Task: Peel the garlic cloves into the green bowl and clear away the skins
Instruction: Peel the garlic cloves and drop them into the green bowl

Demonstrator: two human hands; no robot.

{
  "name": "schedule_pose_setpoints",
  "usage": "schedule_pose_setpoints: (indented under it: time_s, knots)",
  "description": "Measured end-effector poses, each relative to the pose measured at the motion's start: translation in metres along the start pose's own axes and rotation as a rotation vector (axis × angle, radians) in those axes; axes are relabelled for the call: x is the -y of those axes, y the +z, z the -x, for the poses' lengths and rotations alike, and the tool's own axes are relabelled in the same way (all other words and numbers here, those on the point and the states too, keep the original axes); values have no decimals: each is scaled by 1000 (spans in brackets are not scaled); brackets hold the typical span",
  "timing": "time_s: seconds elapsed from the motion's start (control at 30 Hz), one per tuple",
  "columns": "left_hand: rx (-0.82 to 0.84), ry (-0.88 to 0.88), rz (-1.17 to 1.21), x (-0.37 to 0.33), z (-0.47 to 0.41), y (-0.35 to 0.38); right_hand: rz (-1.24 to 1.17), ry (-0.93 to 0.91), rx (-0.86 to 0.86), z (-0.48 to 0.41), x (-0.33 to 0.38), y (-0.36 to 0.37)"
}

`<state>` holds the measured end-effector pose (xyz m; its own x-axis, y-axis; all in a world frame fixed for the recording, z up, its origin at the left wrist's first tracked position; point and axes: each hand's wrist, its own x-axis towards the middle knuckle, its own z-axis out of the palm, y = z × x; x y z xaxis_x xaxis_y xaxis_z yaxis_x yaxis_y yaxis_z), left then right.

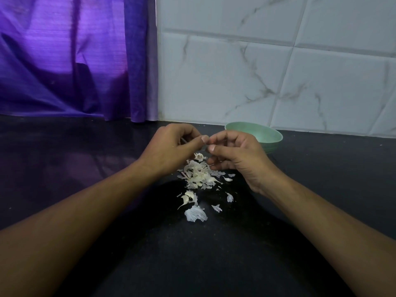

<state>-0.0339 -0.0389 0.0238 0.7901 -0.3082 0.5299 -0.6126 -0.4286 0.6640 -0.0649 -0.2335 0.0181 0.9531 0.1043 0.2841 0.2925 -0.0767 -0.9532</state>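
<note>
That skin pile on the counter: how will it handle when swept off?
Likely very light and floppy: the garlic skins look like thin, curled, translucent flakes. They will probably scatter rather than slide as one, since stray flakes already lie apart on the dark counter. The largest skin looks papery, so it may crumple or tear if pinched.

Bare surface (75, 168) stretches wide either side of the heaped skins (198, 174). The green bowl (270, 136) stands behind, by the tiled wall (257, 71); a curtain (64, 61) closes the back left.
</note>
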Motion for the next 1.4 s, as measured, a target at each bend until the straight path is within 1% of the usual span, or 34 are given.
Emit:
schedule_pose_setpoints:
  time_s: [0.17,0.33,0.47,0.53,0.63,0.77,0.87,1.03,1.1,1.2,1.33,1.4]
  knots:
    - [48,-81,150,-1,-1,1,-16,-4,-2,1,2,0]
    - [36,-99,139,-1,0,0,-40,2,2,0,2,0]
    - [7,-126,144,-2,-1,-2,-59,8,-40,0,2,1]
    - [0,-114,120,-1,-3,-2,-69,10,-50,-1,2,1]
    - [4,-59,21,-1,-3,-3,-86,11,-54,-1,2,0]
    - [-3,-49,24,3,-2,0,-84,10,-45,-2,3,-1]
    - [-25,-18,-20,6,-3,1,-87,6,-45,-2,3,-2]
    - [-30,16,-75,-1,0,-2,-68,-17,-91,-1,6,-2]
    - [-42,16,-101,-1,1,-3,8,-90,-123,-1,7,-2]
    - [-75,16,-129,2,-1,-3,165,-255,-222,-5,12,-8]
    - [-50,25,-106,3,0,-2,482,-470,-461,-12,20,-33]
    - [-51,32,-129,3,0,-2,605,-491,-558,-14,19,-47]
